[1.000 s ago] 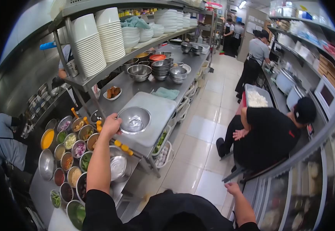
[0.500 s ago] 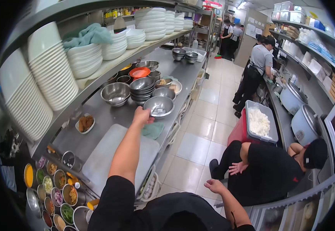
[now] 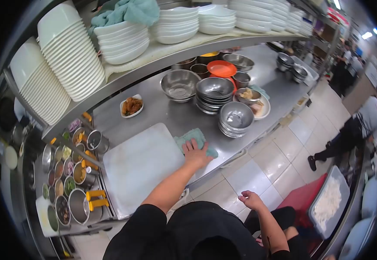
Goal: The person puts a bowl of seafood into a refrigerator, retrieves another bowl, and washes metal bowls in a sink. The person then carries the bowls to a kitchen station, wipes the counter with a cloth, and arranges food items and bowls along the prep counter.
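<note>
My left hand (image 3: 196, 155) lies on a green cloth (image 3: 197, 139) on the steel counter, its fingers spread. Just left of it is a white cutting board (image 3: 141, 164). Beyond the cloth stand a stack of steel bowls (image 3: 236, 118) and a taller stack (image 3: 214, 93). In front of my body, over the floor, hangs my right hand (image 3: 251, 199), touching nothing; its fingers are curled together, and whether they hold anything is too small to tell.
A white dish of brown food (image 3: 132, 106) sits behind the board. Tins of ingredients (image 3: 69, 184) line the left. White plates fill the overhead shelf (image 3: 162, 51). On the right are a tub of white food (image 3: 329, 203), a seated person, partly visible, and a standing person (image 3: 353, 130).
The steel bowl my left hand carried is let go onto the bowl stack. That hand has moved back and down onto the green cloth and opened. The view has turned left.
</note>
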`<state>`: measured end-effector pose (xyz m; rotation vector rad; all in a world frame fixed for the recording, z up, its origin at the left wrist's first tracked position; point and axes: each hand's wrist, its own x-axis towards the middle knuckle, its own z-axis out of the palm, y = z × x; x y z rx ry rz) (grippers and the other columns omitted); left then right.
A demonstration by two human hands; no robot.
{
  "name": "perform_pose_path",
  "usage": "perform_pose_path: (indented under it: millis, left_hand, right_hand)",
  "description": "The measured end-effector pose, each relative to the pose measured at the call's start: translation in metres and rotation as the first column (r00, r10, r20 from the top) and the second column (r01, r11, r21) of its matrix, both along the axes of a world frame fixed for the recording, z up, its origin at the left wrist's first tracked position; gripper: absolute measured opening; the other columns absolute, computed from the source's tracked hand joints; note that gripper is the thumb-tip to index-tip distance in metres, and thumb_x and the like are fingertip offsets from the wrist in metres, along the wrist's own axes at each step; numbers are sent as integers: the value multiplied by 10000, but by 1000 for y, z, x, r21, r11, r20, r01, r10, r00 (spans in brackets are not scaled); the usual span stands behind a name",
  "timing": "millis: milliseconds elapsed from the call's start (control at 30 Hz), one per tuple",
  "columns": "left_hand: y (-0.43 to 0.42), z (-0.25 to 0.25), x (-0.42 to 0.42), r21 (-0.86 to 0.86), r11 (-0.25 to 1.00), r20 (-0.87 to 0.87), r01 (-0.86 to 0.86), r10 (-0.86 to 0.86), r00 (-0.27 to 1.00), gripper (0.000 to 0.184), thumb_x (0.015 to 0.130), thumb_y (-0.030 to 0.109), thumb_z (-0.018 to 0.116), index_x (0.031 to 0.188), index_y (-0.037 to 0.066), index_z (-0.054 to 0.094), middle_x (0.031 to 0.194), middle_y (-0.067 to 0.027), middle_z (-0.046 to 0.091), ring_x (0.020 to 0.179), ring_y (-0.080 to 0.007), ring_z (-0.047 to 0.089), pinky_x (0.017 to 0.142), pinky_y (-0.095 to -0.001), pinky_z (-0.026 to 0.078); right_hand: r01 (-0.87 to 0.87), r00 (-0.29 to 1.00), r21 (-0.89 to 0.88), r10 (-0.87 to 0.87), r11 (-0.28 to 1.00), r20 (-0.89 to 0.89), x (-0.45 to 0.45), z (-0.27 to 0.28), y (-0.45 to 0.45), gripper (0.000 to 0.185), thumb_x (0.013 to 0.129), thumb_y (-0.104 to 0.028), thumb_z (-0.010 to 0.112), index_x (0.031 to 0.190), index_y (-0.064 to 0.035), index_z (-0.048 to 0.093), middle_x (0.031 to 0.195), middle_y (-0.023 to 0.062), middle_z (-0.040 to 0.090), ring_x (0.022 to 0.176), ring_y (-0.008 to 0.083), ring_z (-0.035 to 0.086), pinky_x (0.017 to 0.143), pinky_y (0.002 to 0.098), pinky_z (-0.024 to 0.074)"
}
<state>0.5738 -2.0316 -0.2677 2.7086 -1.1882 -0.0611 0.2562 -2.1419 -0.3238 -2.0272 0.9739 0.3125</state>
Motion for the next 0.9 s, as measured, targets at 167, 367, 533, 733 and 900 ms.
perform_pose_path:
  millis: [167, 367, 533, 733, 900]
  left_hand:
    - [-7, 8, 40, -179, 984, -359, -25, -42, 932, 406, 842, 230, 601, 1247, 214, 580, 1261, -219, 491, 1178, -431, 481, 981, -538, 396]
    - [41, 53, 169, -449, 875, -159, -179, 119, 980, 425, 827, 180, 633, 1243, 151, 554, 1136, -213, 579, 1087, -402, 556, 940, -451, 456]
    - [81, 4, 282, 111, 836, -192, -538, 549, 813, 520, 908, 446, 504, 1332, 145, 499, 1317, -227, 495, 1235, -376, 470, 1015, -477, 388]
    - [-15, 5, 270, 239, 842, -90, -484, 515, 852, 544, 931, 455, 450, 1411, 198, 436, 1423, -171, 394, 1284, -413, 386, 1043, -531, 319]
    - [-58, 8, 217, 172, 936, -39, -309, 320, 947, 505, 939, 436, 453, 1403, 237, 452, 1410, -131, 376, 1281, -390, 346, 1002, -598, 297]
  right_hand:
    - [-131, 991, 35, 132, 991, -7, 37, -11, -41, 563, 860, -435, 639, 1221, -5, 596, 1135, 199, 658, 1054, 326, 635, 921, 384, 489]
    - [-90, 993, 8, 91, 996, -81, 41, -12, -66, 553, 863, -436, 630, 1199, 3, 603, 1126, 203, 661, 1060, 338, 631, 926, 383, 489]
    - [-11, 985, -19, 7, 1000, -172, 17, -19, -80, 565, 855, -437, 634, 1193, 15, 602, 1113, 213, 662, 1052, 350, 630, 918, 396, 491]
    - [96, 967, 40, -84, 995, -240, 3, -20, -70, 579, 853, -428, 637, 1206, 29, 592, 1102, 229, 660, 1060, 358, 627, 922, 402, 485]
    - [59, 978, 36, -51, 998, -202, 11, -20, -63, 579, 857, -429, 632, 1209, 28, 591, 1113, 227, 657, 1067, 360, 623, 934, 399, 479]
